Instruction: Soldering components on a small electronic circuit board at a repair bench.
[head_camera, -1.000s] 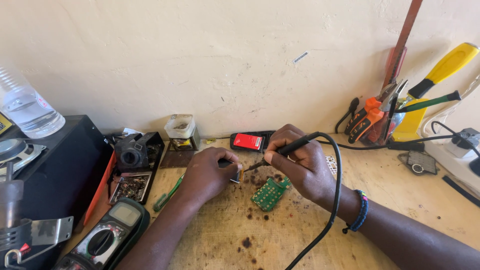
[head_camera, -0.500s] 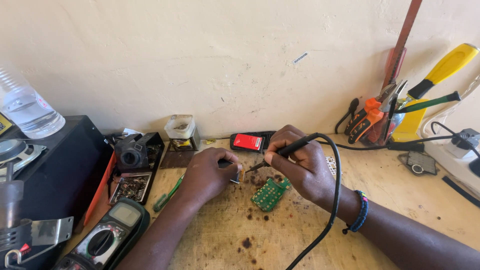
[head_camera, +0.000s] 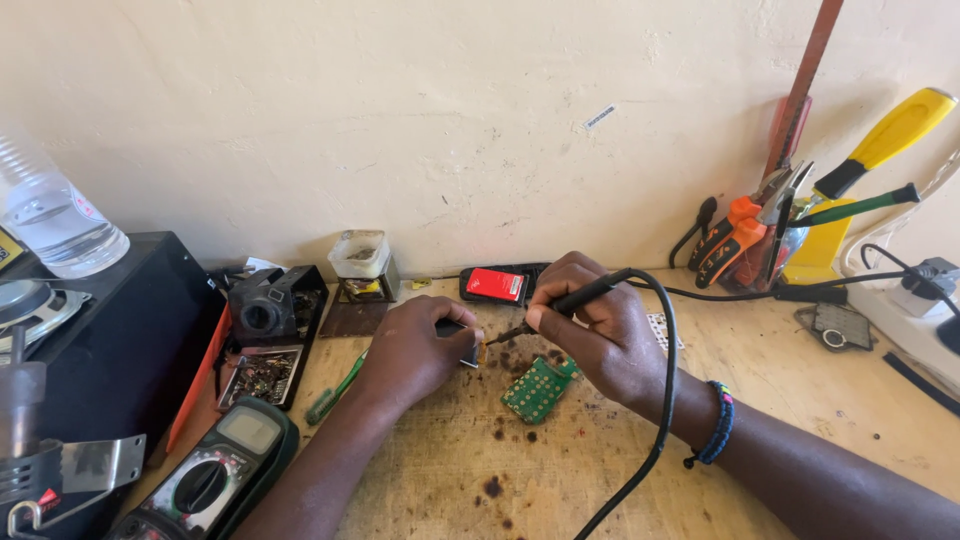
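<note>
right hand (head_camera: 600, 325) centre frame pinches soldering iron (head_camera: 570, 303) | left hand (head_camera: 415, 350) closed on small part, mostly hidden | green circuit board (head_camera: 538, 388) half under right hand | desk (head_camera: 450, 470)

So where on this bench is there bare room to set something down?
Bare wood lies in front of the green circuit board, between the forearms, and right of the right hand toward the power strip. The left side by the multimeter is crowded.
</note>
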